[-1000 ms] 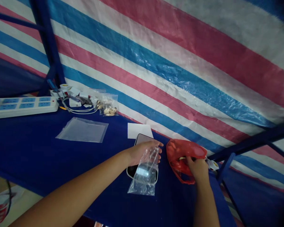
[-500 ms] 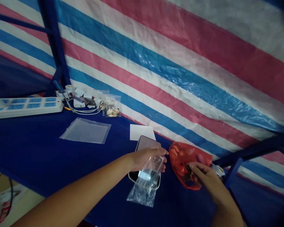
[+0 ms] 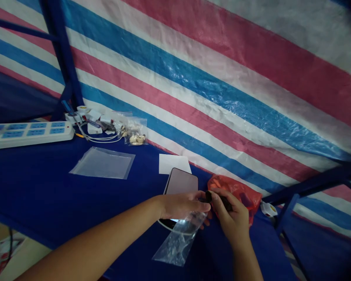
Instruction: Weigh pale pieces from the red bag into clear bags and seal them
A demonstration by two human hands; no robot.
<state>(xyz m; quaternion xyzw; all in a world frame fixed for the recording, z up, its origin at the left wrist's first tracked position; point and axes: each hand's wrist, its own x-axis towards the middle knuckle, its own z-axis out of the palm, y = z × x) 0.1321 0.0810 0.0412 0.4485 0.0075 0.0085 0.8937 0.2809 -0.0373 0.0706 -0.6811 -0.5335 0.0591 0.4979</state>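
The left hand (image 3: 183, 205) is clenched around the top of a clear plastic zip bag (image 3: 178, 242); that grip keeps the bag lifted, its lower end draping over a grey, round-cornered rectangular device (image 3: 181, 182) on the blue cloth-covered desk (image 3: 32, 187); the right hand (image 3: 232, 218) pinches a small dark object (image 3: 218, 201) between fingers and thumb, just beside the bag's gathered top; a crumpled red plastic bag (image 3: 240, 191) lies just right of the device; a white paper sheet (image 3: 172, 164) lies just behind it.

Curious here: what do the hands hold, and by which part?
The left hand holds a clear plastic bag by its top edge; the right hand pinches a small dark object, unidentifiable, in its fingers.
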